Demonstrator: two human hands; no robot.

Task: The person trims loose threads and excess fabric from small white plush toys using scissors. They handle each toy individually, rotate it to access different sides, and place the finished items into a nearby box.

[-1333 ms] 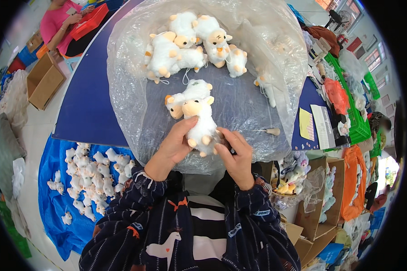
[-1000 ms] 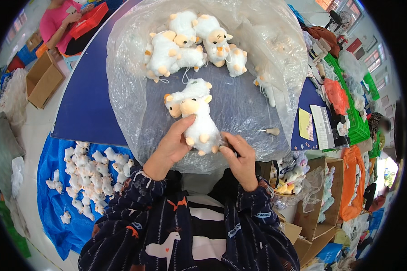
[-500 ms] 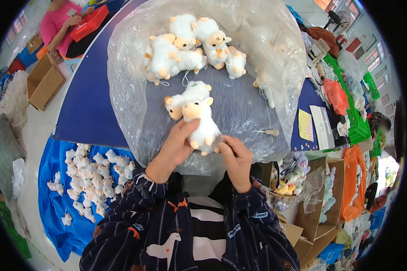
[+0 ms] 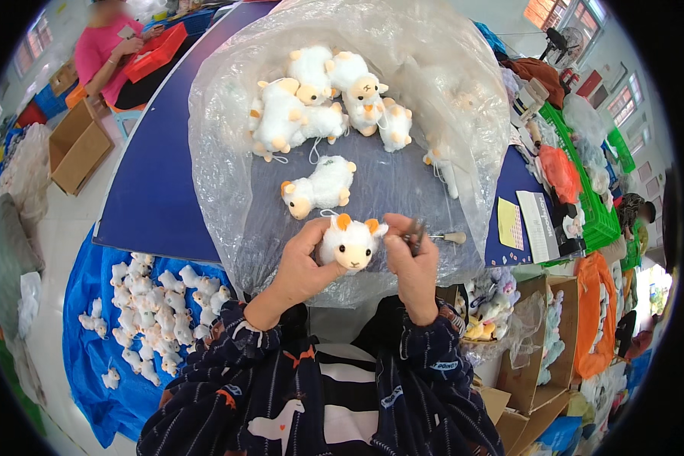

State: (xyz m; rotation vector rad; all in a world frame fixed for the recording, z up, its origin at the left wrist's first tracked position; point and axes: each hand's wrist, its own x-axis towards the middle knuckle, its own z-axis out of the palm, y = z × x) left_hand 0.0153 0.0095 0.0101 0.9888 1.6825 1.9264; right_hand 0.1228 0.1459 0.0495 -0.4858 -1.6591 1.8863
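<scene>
Toy (image 4: 353, 245): white plush, held above the middle of the table's (image 4: 152, 190) near edge, face turned to my camera.
Left hand (image 4: 296, 266): fingers part curled round the toy's side, thumb near its cheek.
Right hand (image 4: 413, 266): fingers nearly closed on a dark tool (image 4: 417, 232) beside an ear; I can't tell if they touch.
Handling: I'd expect it light, soft and springy, hardly slippery, with ears the weaker parts.
Hold: I'd cup the padded body or the back of the head, ears left free.
Hidden: the body, behind head and fingers; the tool's tips blur, so I can't name its kind.
String loop (image 4: 329, 213): by the left fingertips, owner unclear to me.
Awl (image 4: 454, 237): right of the right hand, shaft partly covered.
Lying toy (image 4: 327, 184): beyond, on the plastic sheet (image 4: 391, 194).
Heap (image 4: 311, 106): toward the far edge, its toys overlapping.
</scene>
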